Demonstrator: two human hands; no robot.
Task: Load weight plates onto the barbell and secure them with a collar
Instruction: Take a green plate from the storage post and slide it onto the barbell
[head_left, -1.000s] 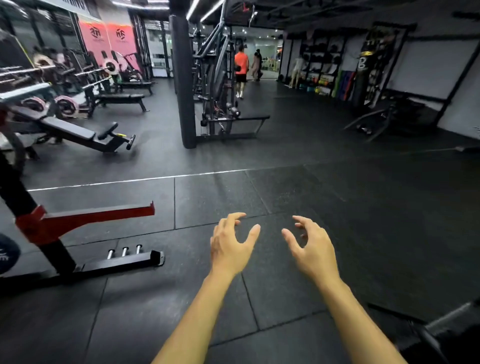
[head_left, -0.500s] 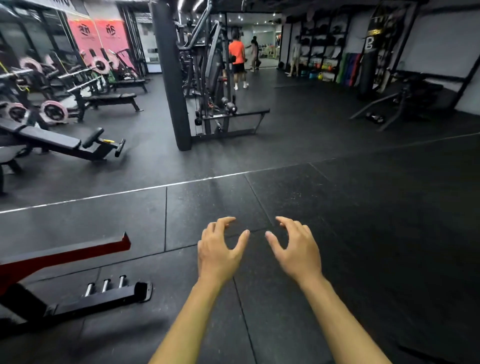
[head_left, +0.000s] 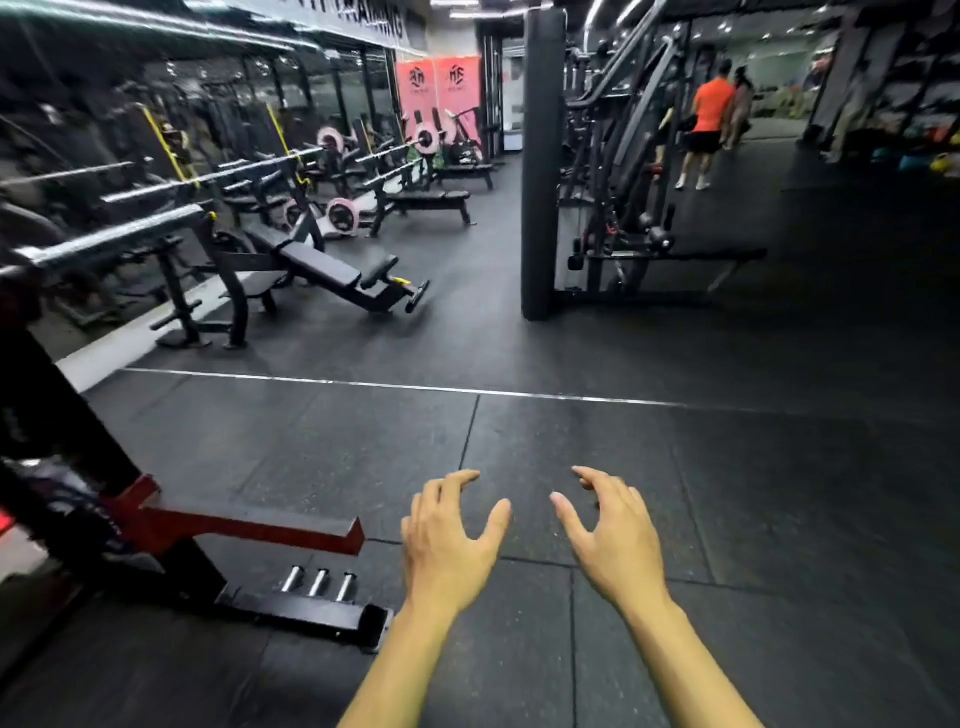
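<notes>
Low in the frame's centre, the left hand and right hand hover over the floor, each grip wide and empty. Pink weight plates sit upper left: probably heavy, rigid; best grasped by the rim with both hands.

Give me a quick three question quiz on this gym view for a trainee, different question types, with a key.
1. True or false: the left hand grips a weight plate.
2. The red arm of the rack lies on which side of the hands: A left, B right?
3. Fill in: the person near the machines wears an ____ shirt.

Key: 1 false, both it and the right hand hold nothing; 2 A; 3 orange.
</notes>
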